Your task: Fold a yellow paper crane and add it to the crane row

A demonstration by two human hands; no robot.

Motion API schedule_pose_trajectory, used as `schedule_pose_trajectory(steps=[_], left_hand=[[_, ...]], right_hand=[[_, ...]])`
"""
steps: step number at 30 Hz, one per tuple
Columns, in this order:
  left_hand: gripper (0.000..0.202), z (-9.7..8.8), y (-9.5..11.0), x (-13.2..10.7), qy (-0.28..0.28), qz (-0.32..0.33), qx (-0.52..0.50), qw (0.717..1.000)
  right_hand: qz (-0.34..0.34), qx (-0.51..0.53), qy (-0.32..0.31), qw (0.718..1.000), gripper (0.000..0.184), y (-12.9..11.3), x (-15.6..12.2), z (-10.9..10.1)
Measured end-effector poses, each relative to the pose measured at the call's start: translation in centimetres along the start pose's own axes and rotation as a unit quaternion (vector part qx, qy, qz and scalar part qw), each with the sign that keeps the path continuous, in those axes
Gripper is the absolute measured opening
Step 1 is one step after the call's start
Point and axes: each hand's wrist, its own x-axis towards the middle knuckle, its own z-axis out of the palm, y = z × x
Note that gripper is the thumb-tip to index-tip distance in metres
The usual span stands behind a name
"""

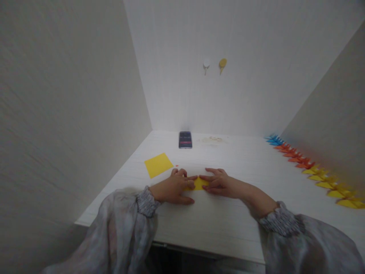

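Both hands press flat on a small yellow paper [198, 183] in the middle of the white table [216, 220]. The left hand [173, 187] and the right hand [218, 182] have fingers stretched out, holding the paper down, not curled. If one hand slides, the fold could come out crooked. One flat yellow sheet [158, 164] lies to the left of the paper, one phone [185, 139] behind it, and a row of folded shapes [313, 169] far right, too blurry to count.
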Motion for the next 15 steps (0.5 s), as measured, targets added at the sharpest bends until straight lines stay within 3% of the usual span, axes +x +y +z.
schedule_pose_trajectory(steps=[10,15], left_hand=[[0.038,-0.1,0.1,0.0,-0.004,-0.016,-0.031,0.999],[0.037,-0.3,0.3,0.1,-0.007,-0.020,-0.033,0.999]], right_hand=[[0.039,0.033,-0.039,0.998,0.031,0.9,-1.2,-0.8],[0.031,0.051,-0.001,0.998,0.027,1.9,-1.6,-0.9]])
